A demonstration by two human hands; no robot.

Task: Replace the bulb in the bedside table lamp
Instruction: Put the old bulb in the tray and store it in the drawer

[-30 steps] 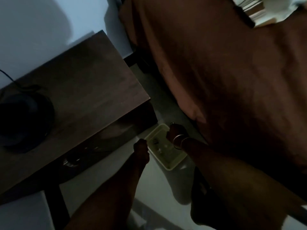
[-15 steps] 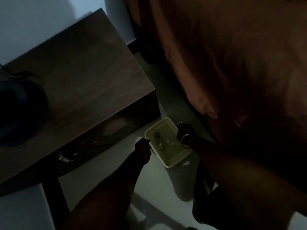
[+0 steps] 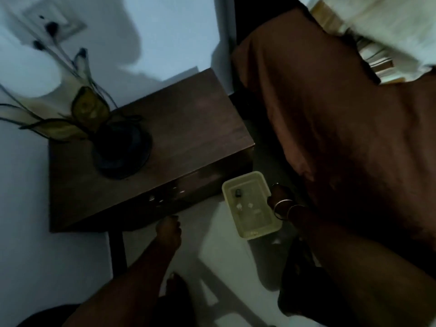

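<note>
A lamp stands on the left of the dark wooden bedside table [image 3: 188, 128]. It has a round black base [image 3: 121, 152] and a pale petal-shaped shade [image 3: 87, 107]. No bulb shows in the dim light. My right hand [image 3: 279, 197], bangles on its wrist, grips the right rim of a pale yellow tray [image 3: 257, 233] just off the table's front right corner. A small dark part [image 3: 238, 192] and a few small white pieces lie in the tray. My left hand [image 3: 168, 234] is curled into a fist below the table's front edge, with nothing visible in it.
A bed with a brown cover [image 3: 342, 126] fills the right side, close to the table. A wall socket [image 3: 54, 24] with plugs and cords sits above the lamp. The floor [image 3: 224, 267] below is pale, and my feet show near the bottom.
The view has swung up and left, bringing the lamp shade and wall socket into sight. The tray in my right hand now sits closer to the table's front corner. My left hand stays curled.
</note>
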